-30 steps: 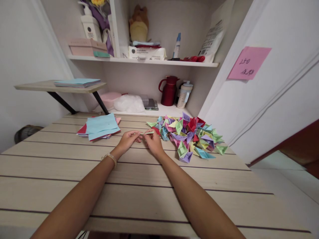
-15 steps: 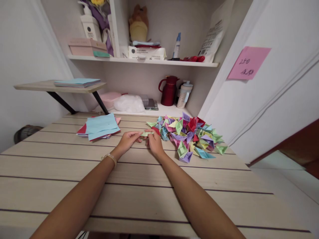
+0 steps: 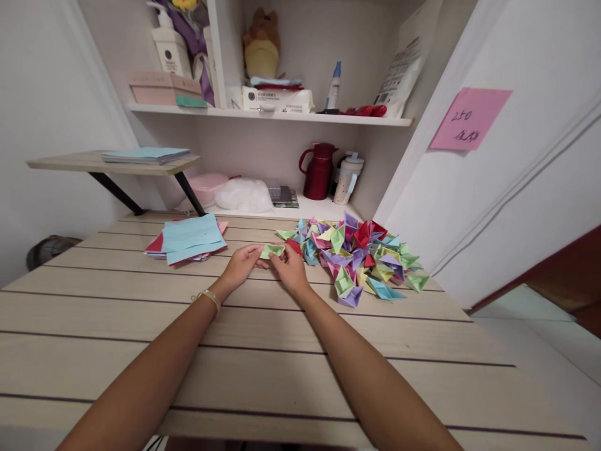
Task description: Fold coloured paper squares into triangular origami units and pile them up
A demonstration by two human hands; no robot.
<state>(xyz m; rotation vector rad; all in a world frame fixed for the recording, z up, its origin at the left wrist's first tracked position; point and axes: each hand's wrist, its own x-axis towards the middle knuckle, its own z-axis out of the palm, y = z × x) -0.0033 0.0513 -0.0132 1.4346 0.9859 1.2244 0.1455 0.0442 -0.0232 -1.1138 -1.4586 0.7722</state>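
Observation:
A small light-green folded paper [image 3: 272,251] is held between both hands over the slatted wooden table [image 3: 263,363]. My left hand [image 3: 241,265] pinches its left end, and my right hand [image 3: 292,268] pinches its right end. The paper shows an opened, boat-like shape. Just right of my hands lies a pile of folded paper boats [image 3: 357,254] in several colours. A stack of flat coloured paper sheets [image 3: 188,240], blue on top, lies to the left of my hands.
A red jug [image 3: 319,170], a white cup [image 3: 348,178], a pink box [image 3: 206,186] and a plastic bag [image 3: 244,195] stand at the back. Above, a shelf [image 3: 267,114] holds bottles and packs. A pink note [image 3: 468,119] hangs on the right wall. A side shelf [image 3: 110,161] juts left.
The green paper was a thin flat strip between my fingers; now it is spread wider into a boat-like shape. Both hands have stayed in the same place.

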